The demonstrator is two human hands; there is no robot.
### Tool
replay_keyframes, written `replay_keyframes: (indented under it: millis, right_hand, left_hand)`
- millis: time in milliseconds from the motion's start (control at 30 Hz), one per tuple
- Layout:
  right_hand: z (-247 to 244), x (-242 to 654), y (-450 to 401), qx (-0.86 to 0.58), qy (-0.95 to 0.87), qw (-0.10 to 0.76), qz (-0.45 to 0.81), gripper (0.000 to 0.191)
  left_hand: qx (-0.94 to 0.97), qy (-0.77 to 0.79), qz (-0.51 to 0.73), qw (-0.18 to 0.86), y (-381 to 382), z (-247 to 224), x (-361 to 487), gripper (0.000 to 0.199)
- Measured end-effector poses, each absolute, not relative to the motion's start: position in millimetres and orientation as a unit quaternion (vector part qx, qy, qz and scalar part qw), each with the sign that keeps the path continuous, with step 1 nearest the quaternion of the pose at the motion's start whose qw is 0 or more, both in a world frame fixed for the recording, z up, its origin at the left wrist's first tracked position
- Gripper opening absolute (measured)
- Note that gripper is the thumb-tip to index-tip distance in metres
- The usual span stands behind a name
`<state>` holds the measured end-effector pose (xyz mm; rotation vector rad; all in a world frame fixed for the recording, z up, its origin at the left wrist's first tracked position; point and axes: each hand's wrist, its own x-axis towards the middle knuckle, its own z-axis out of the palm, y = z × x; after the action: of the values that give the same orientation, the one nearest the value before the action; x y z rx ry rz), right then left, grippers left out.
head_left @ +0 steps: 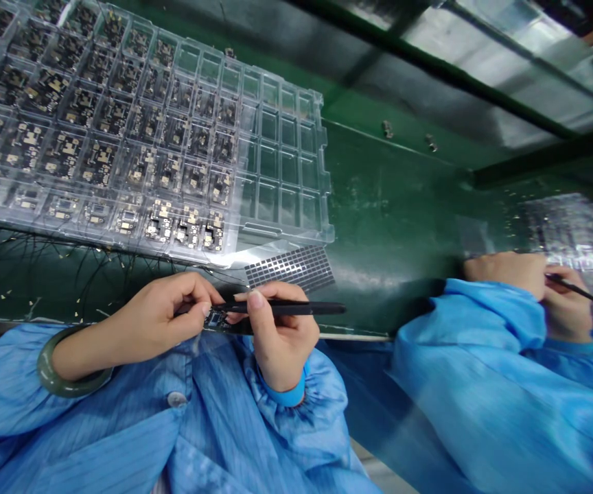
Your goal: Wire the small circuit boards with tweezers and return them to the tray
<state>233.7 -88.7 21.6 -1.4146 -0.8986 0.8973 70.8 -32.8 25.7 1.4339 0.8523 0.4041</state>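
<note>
Right at six o'clock, the left hand clamps one small circuit board between thumb and fingers, holding it up within reach of the right hand, which is closed on one pair of black tweezers! At eleven o'clock, a clear plastic tray carries dozens of boards; at three o'clock, a co-worker's two hands work.

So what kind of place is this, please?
Probably an electronics assembly or inspection line in a factory. A clear plastic tray holds rows of small circuit modules, black tweezers are in use, and a co-worker wears the same blue smock at the green bench.
</note>
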Motion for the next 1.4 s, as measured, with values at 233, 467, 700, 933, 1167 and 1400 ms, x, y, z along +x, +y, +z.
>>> replay_keyframes:
  millis: [233,467,700,933,1167,1400]
  right_hand:
    - [12.9,238.6,-92.7,-0.551,-0.544,0.582,0.249,0.024]
    - [17.8,250.2,-82.8,-0.531,-0.435,0.671,0.28,0.015]
    - [26.3,256.4,-93.3,-0.593,-0.454,0.474,0.467,0.015]
    - [30.7,244.5,-91.5,-0.591,-0.535,0.426,0.428,0.011]
    - [38.8,244.2,-94.0,-0.518,-0.673,0.451,0.275,0.01]
    - [40.7,244.9,-95.3,-0.48,-0.715,0.456,0.224,0.02]
  left_hand:
    - [0.622,0.369,0.187,0.664,-33.8,25.1,71.0,0.009]
    - [0.643,0.358,0.256,0.628,-35.8,23.9,69.5,0.012]
    - [0.584,0.37,0.286,0.663,-37.8,28.8,72.7,0.016]
    - [0.616,0.358,0.329,0.62,-38.8,27.1,70.4,0.013]
    - [0.608,0.326,0.359,0.629,-44.2,21.8,68.3,0.003]
    - [0.742,0.278,0.359,0.493,-41.6,26.0,63.6,0.012]
